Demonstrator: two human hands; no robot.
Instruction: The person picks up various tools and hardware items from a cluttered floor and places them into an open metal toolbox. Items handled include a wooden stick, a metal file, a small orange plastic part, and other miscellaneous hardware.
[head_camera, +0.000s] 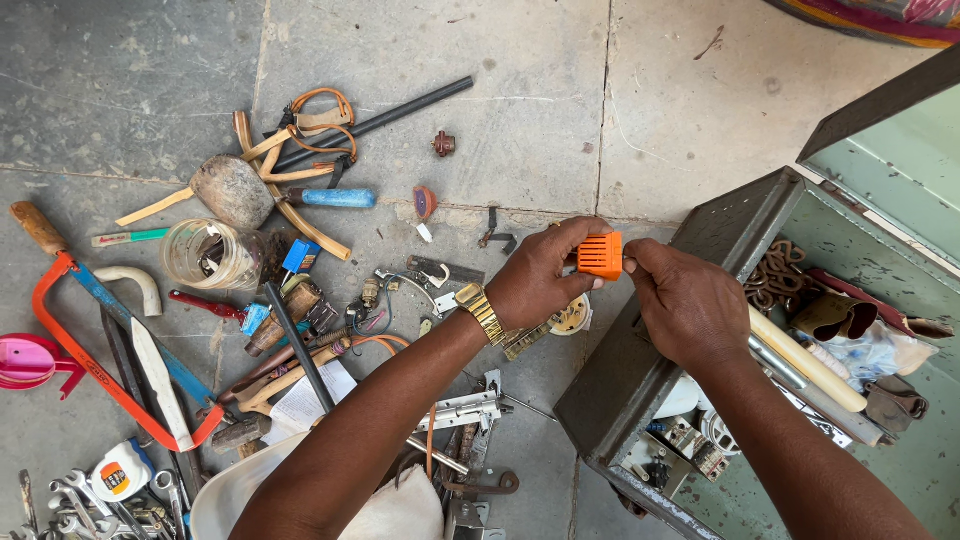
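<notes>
Head-camera view showed the person's 2 hands meeting above the stone floor (520, 70), at the near corner of an open grey-green metal toolbox (700, 240). Between them sat a small orange ribbed plastic part (600, 256), boxy with slotted faces. The left hand (540, 280), a gold watch (481, 312) on its wrist, had thumb and fingers closed around the part's left side and top. The right hand (685, 305) was curled tight, its fingertips pinching at the part's right edge; what they gripped there could not be made out. The part looked light, stiff and moulded, probably brittle along its thin ribs, so the solid outer corners seemed the safer hold, with modest pressure. To the left lay an orange-framed hacksaw (95, 370), a glass jar (205, 255), a hammer (230, 190) and loose spanners (75, 500).
</notes>
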